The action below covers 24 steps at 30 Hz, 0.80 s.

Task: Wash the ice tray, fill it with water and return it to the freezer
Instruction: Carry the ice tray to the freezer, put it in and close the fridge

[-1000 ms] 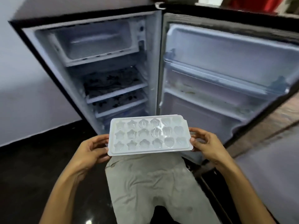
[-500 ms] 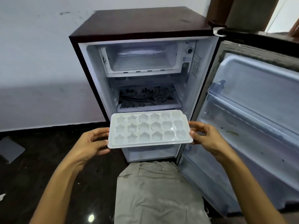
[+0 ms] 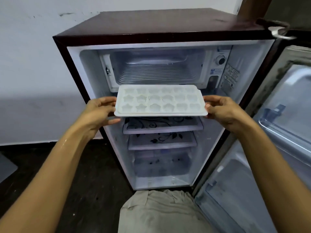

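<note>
I hold a white ice tray with star and flower shaped cells level in front of the open fridge. My left hand grips its left end and my right hand grips its right end, thumbs on top. The tray hovers just below and in front of the open freezer compartment at the top of the fridge, whose ribbed floor is bare. Water in the cells cannot be made out clearly.
The small dark-red fridge stands against a white wall; its door swings open to the right. Below the freezer are two floral-patterned shelves and a crisper drawer. My knee in grey trousers is at the bottom.
I have raised the tray from waist level up to just under the freezer opening and moved it closer to the fridge. The view has tilted up and squared on the fridge.
</note>
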Each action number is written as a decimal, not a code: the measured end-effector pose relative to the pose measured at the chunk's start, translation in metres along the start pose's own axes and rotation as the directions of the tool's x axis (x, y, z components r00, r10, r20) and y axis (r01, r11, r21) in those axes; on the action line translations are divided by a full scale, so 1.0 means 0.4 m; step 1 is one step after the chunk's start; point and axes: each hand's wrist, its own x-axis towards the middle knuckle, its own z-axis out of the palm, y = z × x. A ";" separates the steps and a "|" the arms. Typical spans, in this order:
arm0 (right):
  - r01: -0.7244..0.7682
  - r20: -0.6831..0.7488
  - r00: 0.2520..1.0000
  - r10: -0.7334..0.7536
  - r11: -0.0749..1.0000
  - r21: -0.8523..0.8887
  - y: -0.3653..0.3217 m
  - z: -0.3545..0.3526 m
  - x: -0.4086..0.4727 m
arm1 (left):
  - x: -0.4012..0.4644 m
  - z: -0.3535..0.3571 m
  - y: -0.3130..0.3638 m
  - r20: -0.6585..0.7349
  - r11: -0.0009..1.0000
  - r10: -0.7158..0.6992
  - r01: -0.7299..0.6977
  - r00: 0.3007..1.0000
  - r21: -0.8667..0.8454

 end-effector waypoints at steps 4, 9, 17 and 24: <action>-0.030 -0.033 0.999 0.030 1.000 -0.003 -0.032 0.021 0.133 | 0.122 0.034 0.025 -0.003 1.000 0.017 -0.017 1.000 -0.014; -0.025 -0.090 0.996 0.018 0.997 -0.075 -0.081 0.054 0.270 | 0.272 0.066 0.044 -0.017 1.000 0.029 -0.029 0.999 0.000; -0.032 -0.037 0.999 0.030 0.999 -0.044 -0.115 0.119 0.426 | 0.451 0.110 0.071 -0.042 0.997 0.056 -0.054 0.998 0.046; -0.082 -0.072 0.995 0.068 0.976 -0.203 -0.101 0.131 0.540 | 0.530 0.157 0.068 -0.074 0.998 0.045 -0.041 0.996 0.054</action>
